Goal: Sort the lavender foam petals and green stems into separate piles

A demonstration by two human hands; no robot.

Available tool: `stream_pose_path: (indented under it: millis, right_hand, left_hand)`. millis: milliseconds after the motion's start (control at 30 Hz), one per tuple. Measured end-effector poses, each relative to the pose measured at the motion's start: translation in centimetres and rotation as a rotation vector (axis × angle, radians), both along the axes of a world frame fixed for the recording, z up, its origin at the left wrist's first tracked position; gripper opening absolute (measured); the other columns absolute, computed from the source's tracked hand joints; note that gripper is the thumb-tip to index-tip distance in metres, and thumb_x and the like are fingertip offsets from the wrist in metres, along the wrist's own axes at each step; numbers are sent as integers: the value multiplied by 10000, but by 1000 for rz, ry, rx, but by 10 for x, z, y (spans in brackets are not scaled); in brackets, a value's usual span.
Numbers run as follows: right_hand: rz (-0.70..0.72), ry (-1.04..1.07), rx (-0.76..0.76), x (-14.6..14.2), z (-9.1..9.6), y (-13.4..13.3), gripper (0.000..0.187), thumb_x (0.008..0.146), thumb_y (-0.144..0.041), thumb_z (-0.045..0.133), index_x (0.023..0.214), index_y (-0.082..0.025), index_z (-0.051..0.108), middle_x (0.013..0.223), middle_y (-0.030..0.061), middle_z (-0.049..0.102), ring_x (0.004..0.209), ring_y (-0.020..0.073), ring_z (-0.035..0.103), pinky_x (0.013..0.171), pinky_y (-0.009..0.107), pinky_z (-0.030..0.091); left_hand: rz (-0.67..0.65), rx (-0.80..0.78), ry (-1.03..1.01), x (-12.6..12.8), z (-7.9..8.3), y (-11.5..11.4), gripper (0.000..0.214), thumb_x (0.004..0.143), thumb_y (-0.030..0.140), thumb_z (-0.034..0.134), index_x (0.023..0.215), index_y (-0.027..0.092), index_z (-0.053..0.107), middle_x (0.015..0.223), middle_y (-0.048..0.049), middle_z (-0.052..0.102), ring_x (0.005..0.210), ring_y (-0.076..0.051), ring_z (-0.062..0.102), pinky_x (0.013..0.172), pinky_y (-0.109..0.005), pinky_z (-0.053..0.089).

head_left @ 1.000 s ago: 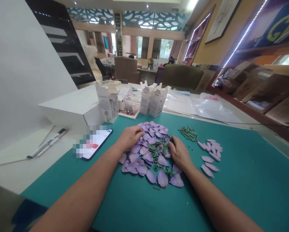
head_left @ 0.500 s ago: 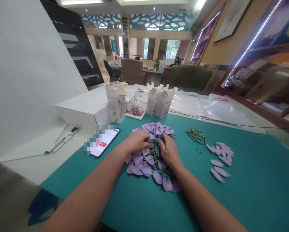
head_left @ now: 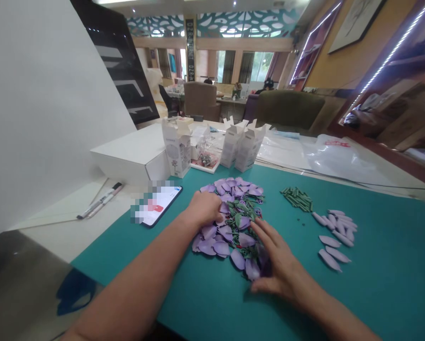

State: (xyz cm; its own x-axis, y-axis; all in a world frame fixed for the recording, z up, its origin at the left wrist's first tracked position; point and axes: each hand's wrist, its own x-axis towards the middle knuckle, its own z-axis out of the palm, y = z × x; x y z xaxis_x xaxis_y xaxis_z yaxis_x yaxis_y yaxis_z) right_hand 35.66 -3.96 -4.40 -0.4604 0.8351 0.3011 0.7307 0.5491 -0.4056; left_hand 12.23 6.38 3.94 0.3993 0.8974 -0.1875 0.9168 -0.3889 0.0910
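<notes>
On the near side of the table, green mat is the biggest surface. White box sits past its far-left edge, three open white cartons upright along the far edge. Lilac petal pile on mat, squarely between both hands, long axis running away from the body; green plastic leaf parts mixed in, mostly centre and right.

Key relation: pile is right of left hand, left of right hand. Right hand nearer the pile's near end, left hand level with its far half. Hands well apart. Right is spread wide, fingertips at pile's right edge, thumb down by the near corner, no grip visible. Left is curled over the left edge; can't tell if it's pinching anything.

Off to the right, separate: slim lilac petals, then green stem tubes just beyond.

Vs half a second ago: right hand is off the pile's middle, out to its right edge and opened up; left roughly same spot; more green exposed mid-pile
</notes>
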Motion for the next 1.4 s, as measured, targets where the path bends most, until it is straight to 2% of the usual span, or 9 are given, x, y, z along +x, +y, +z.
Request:
stream_pose_path:
  millis: [100, 267, 533, 633, 700, 800, 900, 1100, 1400]
  right_hand:
    - [-33, -75, 38, -7, -15, -3, 1282, 532, -729, 756, 1562, -311, 117, 1587, 133, 246, 1428, 410, 242, 1090, 588, 319]
    - [-63, -149, 93, -25, -21, 16, 1189, 636, -695, 713, 1565, -304, 84, 1590, 123, 244, 1438, 381, 229, 1109, 582, 276]
    - [-142, -166, 147, -55, -11, 57, 1026, 677, -695, 669, 1519, -237, 302, 1557, 147, 314, 1415, 385, 267, 1082, 603, 293]
    - [-151, -96, 221, -56, 5, 59, 840, 750, -665, 615, 1454, -251, 421, 1514, 139, 390, 1396, 387, 296, 1067, 618, 298]
    - [-138, 7, 241, -57, 17, 54, 604, 864, -562, 525, 1379, -248, 508, 1410, 129, 514, 1325, 337, 411, 1052, 553, 352]
    - [-147, 177, 148, -61, 30, 45, 433, 936, -444, 422, 1276, -227, 579, 1169, 111, 664, 1058, 257, 603, 924, 427, 473]
    - [-197, 286, -3, -65, 34, 38, 398, 923, -427, 424, 1221, -229, 598, 1055, 90, 698, 891, 225, 645, 800, 358, 517]
    - [-239, 377, -83, -53, 28, 40, 368, 860, -499, 474, 1033, -236, 664, 959, 63, 723, 821, 221, 654, 750, 331, 514]
    - [-450, 539, -122, -16, 28, 65, 434, 837, -556, 464, 1030, -196, 611, 639, 4, 558, 564, 173, 522, 513, 289, 427]
  left_hand:
    - [-1, -14, -23, -1, -2, 2, 154, 723, 319, 661, 803, 191, 696, 864, -79, 711, 911, -265, 640, 787, -347, 425]
    - [0, -19, -90, -7, -3, 6, 165, 790, 346, 603, 767, 199, 674, 815, -45, 705, 814, -219, 635, 647, -285, 380]
    - [16, 12, -290, -17, -3, 12, 231, 811, 383, 550, 748, 193, 666, 759, -7, 676, 706, -159, 575, 555, -255, 318]
    - [11, -27, -450, -17, 2, 10, 220, 794, 360, 563, 718, 175, 655, 692, 8, 638, 673, -141, 547, 556, -241, 321]
    - [0, -68, -537, -14, 5, 7, 213, 784, 345, 571, 696, 165, 643, 652, 18, 601, 660, -135, 529, 556, -236, 323]
    - [-48, -122, -611, -8, 8, -1, 199, 783, 303, 560, 665, 154, 619, 619, 28, 548, 644, -124, 505, 558, -231, 326]
    - [-95, -163, -610, -2, 7, -7, 186, 791, 285, 561, 672, 153, 618, 615, 31, 532, 631, -118, 492, 544, -229, 317]
    - [-157, -185, -583, -5, 3, -5, 233, 843, 348, 558, 730, 163, 644, 667, 24, 585, 660, -120, 524, 551, -224, 342]
    - [26, 8, -541, -36, 17, -10, 242, 879, 330, 475, 813, 176, 650, 774, 4, 650, 727, -144, 559, 626, -241, 392]
